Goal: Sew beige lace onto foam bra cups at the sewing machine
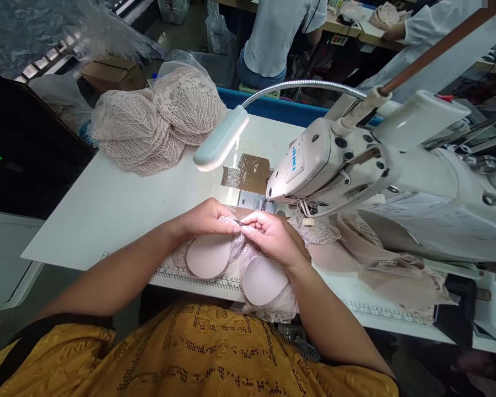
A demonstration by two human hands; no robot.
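Observation:
A pale pink lace bra (262, 280) with two smooth cups lies at the front edge of the sewing table, partly over a printed ruler (215, 281). My left hand (206, 219) pinches its upper middle edge, fingers closed. Right beside it, my right hand (270, 237) is closed on the same edge, the fingertips of both hands almost meeting. A small dark sliver (238, 222) shows between them, too small to name. Just beyond my hands is the needle area of a white sewing machine (314, 160).
Stacked lace pieces (157, 121) stand at the table's back left. A lamp (221, 138) on a bendable neck hangs over the work. More beige lace pieces (380, 264) lie to the right under the machine arm. Behind the table a person in a white shirt (273, 38) sits.

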